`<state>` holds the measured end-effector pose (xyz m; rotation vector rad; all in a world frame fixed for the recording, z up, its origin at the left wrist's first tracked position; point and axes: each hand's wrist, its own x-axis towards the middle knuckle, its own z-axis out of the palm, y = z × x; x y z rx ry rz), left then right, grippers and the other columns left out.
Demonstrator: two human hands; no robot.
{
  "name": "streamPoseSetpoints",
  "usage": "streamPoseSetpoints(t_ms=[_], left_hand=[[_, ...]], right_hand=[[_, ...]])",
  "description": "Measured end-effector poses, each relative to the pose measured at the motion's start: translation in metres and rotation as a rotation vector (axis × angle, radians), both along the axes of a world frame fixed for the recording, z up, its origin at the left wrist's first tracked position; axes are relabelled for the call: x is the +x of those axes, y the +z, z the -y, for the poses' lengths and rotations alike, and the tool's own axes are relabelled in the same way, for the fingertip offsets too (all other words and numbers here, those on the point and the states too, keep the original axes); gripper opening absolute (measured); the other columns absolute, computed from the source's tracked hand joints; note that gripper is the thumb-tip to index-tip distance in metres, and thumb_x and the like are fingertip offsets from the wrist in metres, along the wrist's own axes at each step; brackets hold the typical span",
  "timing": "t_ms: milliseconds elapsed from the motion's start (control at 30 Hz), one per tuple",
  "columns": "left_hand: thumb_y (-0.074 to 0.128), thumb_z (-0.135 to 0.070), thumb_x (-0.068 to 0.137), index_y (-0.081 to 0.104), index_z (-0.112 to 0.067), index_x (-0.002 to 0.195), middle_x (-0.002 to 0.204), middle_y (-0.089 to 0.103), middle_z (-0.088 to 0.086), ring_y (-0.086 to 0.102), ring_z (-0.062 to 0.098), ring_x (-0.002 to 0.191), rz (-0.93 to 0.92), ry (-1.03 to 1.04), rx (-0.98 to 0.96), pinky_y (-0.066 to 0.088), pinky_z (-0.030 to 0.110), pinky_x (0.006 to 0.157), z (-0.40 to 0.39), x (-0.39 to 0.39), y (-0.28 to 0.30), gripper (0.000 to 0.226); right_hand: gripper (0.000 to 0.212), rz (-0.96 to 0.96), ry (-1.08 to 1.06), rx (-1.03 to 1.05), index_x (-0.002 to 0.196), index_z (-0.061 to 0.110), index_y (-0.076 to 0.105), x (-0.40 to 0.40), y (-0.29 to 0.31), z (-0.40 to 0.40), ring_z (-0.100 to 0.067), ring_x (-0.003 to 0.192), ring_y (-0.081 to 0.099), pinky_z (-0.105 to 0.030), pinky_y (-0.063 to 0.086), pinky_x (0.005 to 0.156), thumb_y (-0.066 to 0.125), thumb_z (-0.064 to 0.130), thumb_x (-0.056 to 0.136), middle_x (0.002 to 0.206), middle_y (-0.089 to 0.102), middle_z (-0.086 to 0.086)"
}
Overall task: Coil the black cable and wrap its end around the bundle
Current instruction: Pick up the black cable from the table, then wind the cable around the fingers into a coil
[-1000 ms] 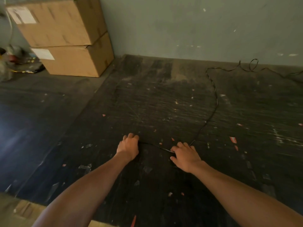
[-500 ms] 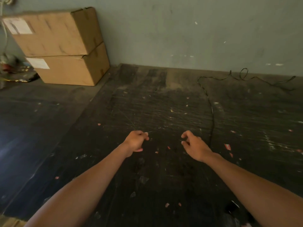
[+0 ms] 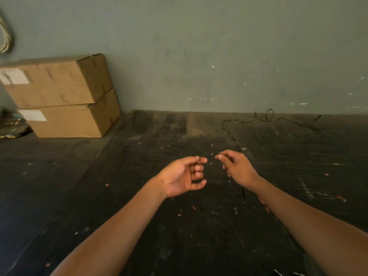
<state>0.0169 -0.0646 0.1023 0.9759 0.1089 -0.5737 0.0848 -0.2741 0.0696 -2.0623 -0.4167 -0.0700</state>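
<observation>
A thin black cable (image 3: 229, 130) runs over the dark floor from a kinked, looped stretch by the far wall toward my hands. My left hand (image 3: 184, 177) is raised palm-up, pinching the cable's near end between thumb and forefinger. My right hand (image 3: 237, 168) pinches the same cable a short way along, and a faint arc of it spans the gap between the two hands. Below my right wrist a short piece of cable hangs down. Most of the cable lies loose on the floor.
Two stacked cardboard boxes (image 3: 63, 96) stand against the grey wall at the far left, with clutter (image 3: 12, 128) beside them. A pale rope (image 3: 5, 36) hangs on the wall at the upper left. The dark floor (image 3: 159, 226) is scuffed and flecked with small scraps.
Both hands have lifted off the floor with the cable and come closer together. My left hand has turned palm-up. The view has tilted up toward the wall.
</observation>
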Motion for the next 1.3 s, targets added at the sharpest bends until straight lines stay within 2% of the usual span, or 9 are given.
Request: streamPoseSetpoints(t_ms=[167,433,600,700,767,900,967,1133,1300], left_hand=[[0.057,-0.029,0.098,0.071,-0.014,0.089,0.066,0.062,-0.004,0.063,0.01,0.06,0.076,-0.028,-0.111,0.059,0.037,0.076,0.023,-0.011,0.022,0.022],[0.052,-0.029,0.098,0.071,-0.01,0.114,0.08,0.067,0.002,0.066,0.016,0.071,0.101,0.001,-0.225,0.058,0.043,0.078,0.03,-0.013,0.043,0.031],[0.053,-0.033,0.096,0.073,-0.012,0.105,0.084,0.069,0.003,0.068,0.018,0.077,0.106,0.016,-0.273,0.058,0.044,0.078,0.028,-0.014,0.045,0.031],[0.055,-0.029,0.098,0.075,-0.014,0.105,0.091,0.072,0.002,0.071,0.018,0.084,0.161,-0.012,-0.26,0.058,0.047,0.083,0.028,-0.013,0.045,0.026],[0.053,-0.031,0.101,0.074,-0.017,0.115,0.105,0.075,0.006,0.073,0.022,0.098,0.205,-0.021,-0.258,0.057,0.054,0.089,0.029,-0.009,0.046,0.029],[0.04,-0.043,0.105,0.051,-0.04,0.143,0.146,0.055,0.016,0.053,0.042,0.132,0.316,-0.088,-0.288,0.041,0.075,0.098,0.029,0.006,0.055,0.039],[0.038,-0.047,0.104,0.044,-0.047,0.145,0.148,0.052,0.016,0.05,0.044,0.134,0.336,-0.072,-0.257,0.036,0.079,0.098,0.027,0.018,0.059,0.041],[0.04,-0.054,0.1,0.048,-0.056,0.137,0.153,0.046,0.014,0.04,0.047,0.14,0.363,-0.007,-0.073,0.023,0.084,0.101,0.014,0.048,0.059,0.038],[0.043,-0.055,0.096,0.053,-0.06,0.131,0.162,0.028,0.011,0.015,0.053,0.147,0.337,-0.078,0.101,0.001,0.083,0.105,0.001,0.059,0.041,0.036]], right_hand=[[0.015,0.007,-0.098,0.111,0.094,0.027,0.066,-0.004,0.004,-0.001,-0.005,0.048,0.053,-0.033,0.047,0.05,0.052,0.026,0.1,0.066,0.059,0.0],[0.016,0.011,-0.084,0.176,0.095,0.024,0.065,-0.011,0.004,-0.002,-0.01,0.048,0.053,-0.032,0.047,0.047,0.05,0.027,0.101,0.065,0.058,-0.002],[0.015,0.024,-0.069,0.162,0.097,0.026,0.065,-0.012,0.006,0.0,-0.007,0.049,0.054,-0.027,0.047,0.047,0.051,0.029,0.1,0.068,0.06,-0.002],[0.015,0.029,-0.054,0.156,0.095,0.029,0.065,-0.012,0.005,0.001,-0.005,0.048,0.054,-0.027,0.047,0.047,0.051,0.031,0.1,0.065,0.06,0.002],[0.016,-0.01,-0.011,0.151,0.094,0.028,0.067,-0.013,0.001,0.0,-0.006,0.049,0.054,-0.026,0.046,0.046,0.052,0.031,0.099,0.063,0.06,0.004],[0.015,-0.113,0.129,0.011,0.096,0.031,0.066,-0.023,-0.011,-0.007,-0.007,0.055,0.055,-0.025,0.047,0.051,0.052,0.028,0.099,0.068,0.061,0.003],[0.014,-0.12,0.203,-0.133,0.102,0.034,0.064,-0.031,-0.016,-0.011,-0.003,0.056,0.056,-0.024,0.049,0.055,0.05,0.032,0.1,0.068,0.061,0.004],[0.02,-0.153,0.42,-0.423,0.115,0.035,0.061,-0.048,-0.006,-0.013,0.003,0.058,0.057,-0.021,0.049,0.059,0.048,0.034,0.101,0.071,0.062,0.007],[0.022,0.011,0.438,-0.49,0.106,0.023,0.07,-0.047,0.049,-0.003,0.007,0.067,0.059,-0.015,0.043,0.063,0.053,0.034,0.099,0.082,0.067,0.01]])
